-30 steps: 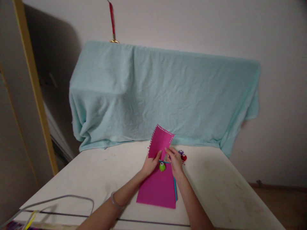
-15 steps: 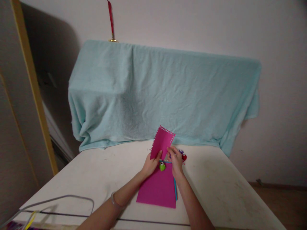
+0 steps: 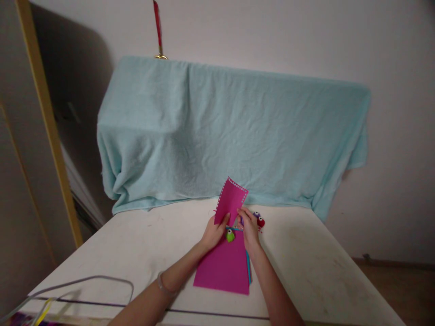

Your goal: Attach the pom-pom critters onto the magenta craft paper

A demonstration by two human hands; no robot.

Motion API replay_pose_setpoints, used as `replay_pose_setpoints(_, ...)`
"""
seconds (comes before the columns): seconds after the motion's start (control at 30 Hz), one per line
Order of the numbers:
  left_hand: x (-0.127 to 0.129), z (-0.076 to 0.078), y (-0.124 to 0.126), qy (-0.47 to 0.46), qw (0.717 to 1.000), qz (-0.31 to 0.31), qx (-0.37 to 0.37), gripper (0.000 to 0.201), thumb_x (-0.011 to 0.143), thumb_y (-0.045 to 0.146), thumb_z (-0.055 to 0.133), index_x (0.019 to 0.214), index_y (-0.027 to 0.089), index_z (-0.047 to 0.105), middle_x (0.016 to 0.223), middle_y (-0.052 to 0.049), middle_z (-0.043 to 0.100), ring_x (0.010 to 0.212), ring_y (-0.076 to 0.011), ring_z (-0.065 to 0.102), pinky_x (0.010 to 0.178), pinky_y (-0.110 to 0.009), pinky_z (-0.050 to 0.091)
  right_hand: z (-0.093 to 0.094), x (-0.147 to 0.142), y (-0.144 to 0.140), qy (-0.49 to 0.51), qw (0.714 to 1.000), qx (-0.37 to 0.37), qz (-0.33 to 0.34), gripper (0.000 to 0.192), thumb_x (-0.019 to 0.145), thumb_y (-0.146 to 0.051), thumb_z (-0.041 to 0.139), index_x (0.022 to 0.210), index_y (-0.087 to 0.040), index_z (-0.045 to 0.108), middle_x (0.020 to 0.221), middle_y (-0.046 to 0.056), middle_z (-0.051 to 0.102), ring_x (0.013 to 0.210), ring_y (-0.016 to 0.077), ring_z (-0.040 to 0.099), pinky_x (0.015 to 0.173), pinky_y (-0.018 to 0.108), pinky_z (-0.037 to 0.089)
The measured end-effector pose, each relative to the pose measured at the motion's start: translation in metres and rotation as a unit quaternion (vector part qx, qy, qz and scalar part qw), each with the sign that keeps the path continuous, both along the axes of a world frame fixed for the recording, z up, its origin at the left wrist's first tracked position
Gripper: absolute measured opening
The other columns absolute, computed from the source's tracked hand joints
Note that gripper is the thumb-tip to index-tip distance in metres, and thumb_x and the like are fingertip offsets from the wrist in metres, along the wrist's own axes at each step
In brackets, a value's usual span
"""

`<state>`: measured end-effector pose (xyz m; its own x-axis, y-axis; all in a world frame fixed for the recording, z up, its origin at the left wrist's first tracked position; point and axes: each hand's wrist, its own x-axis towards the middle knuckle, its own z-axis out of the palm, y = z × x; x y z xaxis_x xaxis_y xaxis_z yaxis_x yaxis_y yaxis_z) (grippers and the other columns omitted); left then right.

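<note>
Between both hands (image 3: 213, 234) (image 3: 249, 228), pink sheet (image 3: 231, 202) stands upright; long axis vertical.

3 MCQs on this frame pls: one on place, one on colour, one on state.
1. Where is the green punch?
A. on the pink sheet stack
B. on the floor
C. on the blue cloth

2. What colour is the small card?
A. yellow
B. pink
C. white

3. How is that card held?
A. flat on the table
B. raised, pinched by both hands
C. rolled into a tube

Answers:
1 A: it sits at the far end of the pink sheet stack.
2 B: it matches the stack.
3 B: the left hand and right hand grip its lower edge, upright above the table.
</note>
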<state>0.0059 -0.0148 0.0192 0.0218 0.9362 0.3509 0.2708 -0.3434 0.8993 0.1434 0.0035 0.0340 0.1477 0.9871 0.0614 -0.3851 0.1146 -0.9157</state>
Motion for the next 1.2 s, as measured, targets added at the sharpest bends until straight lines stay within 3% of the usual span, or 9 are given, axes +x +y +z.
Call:
replay_pose_setpoints(0.17, 0.0002, 0.0033, -0.0002, 0.004, 1.0, -0.003, -0.006, 0.044, 0.097, 0.053, 0.043, 0.093, 0.016, 0.068, 0.089, -0.007, 0.07, 0.085, -0.0215, 0.062, 0.088, -0.034, 0.049, 0.0017, -0.0014, -0.0017, 0.009, 1.0, 0.007, 0.006, 0.022, 0.074, -0.039, 0.072, 0.082, -0.02, 0.063, 0.053, -0.008, 0.048, 0.041, 0.0066, 0.031, 0.041, 0.023, 0.019)
replay_pose_setpoints(0.37, 0.0028, 0.0078, -0.0015, -0.035, 0.999, -0.017, 0.003, 0.04, 0.097, 0.048, 0.044, 0.105, 0.016, 0.066, 0.102, -0.008, 0.072, 0.093, -0.0233, 0.063, 0.089, -0.034, 0.049, 0.0026, -0.0014, -0.0025, 0.012, 1.0, 0.009, 0.007, 0.023, 0.076, -0.042, 0.07, 0.08, -0.02, 0.061, 0.052, -0.008, 0.048, 0.039, 0.0068, 0.03, 0.041, 0.023, 0.019)
replay_pose_setpoints(0.57, 0.0025, 0.0055, -0.0008, -0.027, 0.999, -0.014, 0.014, 0.037, 0.097, 0.047, 0.045, 0.093, 0.017, 0.067, 0.093, -0.006, 0.07, 0.087, -0.0222, 0.062, 0.088, -0.034, 0.048, 0.0019, -0.0022, -0.0024, 0.013, 1.0, 0.007, -0.004, 0.028, 0.078, -0.045, 0.066, 0.069, -0.022, 0.052, 0.051, -0.007, 0.048, 0.037, 0.0073, 0.032, 0.039, 0.024, 0.022)
replay_pose_setpoints(0.83, 0.0028, 0.0037, 0.0003, -0.022, 0.999, -0.027, 0.017, 0.037, 0.097, 0.046, 0.045, 0.092, 0.017, 0.066, 0.091, -0.006, 0.07, 0.085, -0.0216, 0.06, 0.086, -0.033, 0.048, 0.0057, -0.0017, -0.0032, 0.034, 0.999, -0.014, 0.019, 0.037, 0.082, -0.048, 0.061, 0.06, -0.021, 0.048, 0.048, -0.005, 0.047, 0.036, 0.0071, 0.032, 0.04, 0.025, 0.023)
replay_pose_setpoints(1.07, 0.0013, -0.0006, 0.003, -0.001, 0.999, -0.026, 0.024, 0.039, 0.098, 0.048, 0.041, 0.093, 0.018, 0.065, 0.091, -0.005, 0.068, 0.087, -0.0219, 0.06, 0.086, -0.034, 0.048, 0.0075, -0.0024, -0.0033, 0.037, 0.998, -0.03, 0.029, 0.04, 0.082, -0.05, 0.059, 0.058, -0.022, 0.045, 0.047, -0.005, 0.047, 0.035, 0.0071, 0.03, 0.04, 0.026, 0.023)
replay_pose_setpoints(1.2, 0.0004, -0.002, 0.0038, 0.007, 1.0, -0.022, 0.017, 0.04, 0.098, 0.05, 0.041, 0.092, 0.018, 0.065, 0.088, -0.005, 0.067, 0.085, -0.022, 0.06, 0.084, -0.034, 0.048, 0.0023, -0.0023, -0.0018, 0.026, 0.999, -0.014, 0.031, 0.032, 0.076, -0.044, 0.068, 0.063, -0.021, 0.049, 0.049, -0.007, 0.048, 0.037, 0.0062, 0.03, 0.04, 0.024, 0.02)
